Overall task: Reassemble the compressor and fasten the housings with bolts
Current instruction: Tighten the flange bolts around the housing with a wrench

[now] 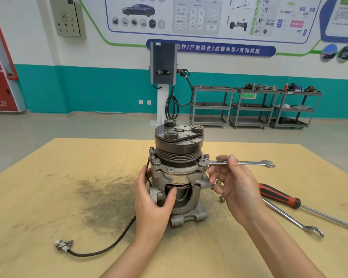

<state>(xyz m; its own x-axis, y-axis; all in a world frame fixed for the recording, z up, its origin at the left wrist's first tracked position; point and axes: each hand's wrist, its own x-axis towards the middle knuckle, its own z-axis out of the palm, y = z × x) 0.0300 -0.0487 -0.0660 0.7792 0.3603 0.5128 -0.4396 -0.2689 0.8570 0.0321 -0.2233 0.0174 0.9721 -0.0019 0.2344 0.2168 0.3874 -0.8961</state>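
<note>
1. Compressor [178, 173] stood upright near the middle of the bench [48, 197], its dark pulley [178, 145] on top and the grey housing below, resting on its mounting lugs.
2. Our left hand [153, 199] cupped the lower housing from the left, fingers curled around the body and the thumb laid across the open cut-out in its front.
3. Our right hand [235, 183] gripped a combination wrench [237, 163] by the middle of its shank, thumb over the top and fingers closed beneath; the ring end sat over a bolt [201, 162] on the right side of the housing flange, and the open end pointed toward the right edge of the bench.
4. More bolt heads showed around the flange: one at the front left [157, 161] and one at the right behind the wrench [206, 156].
5. A black cable [113, 242] ran from the left side of the compressor, behind our left hand, down to a connector [63, 244] lying toward the front left corner.
6. A dark sooty smear [102, 197] marked the bench just left of the compressor.
7. Two small loose nuts [221, 199] lay just right of the compressor base, partly hidden by our right hand.
8. Toward the right edge lay a red-handled screwdriver [279, 195] and a second wrench [293, 219], close together and well apart from the compressor.
</note>
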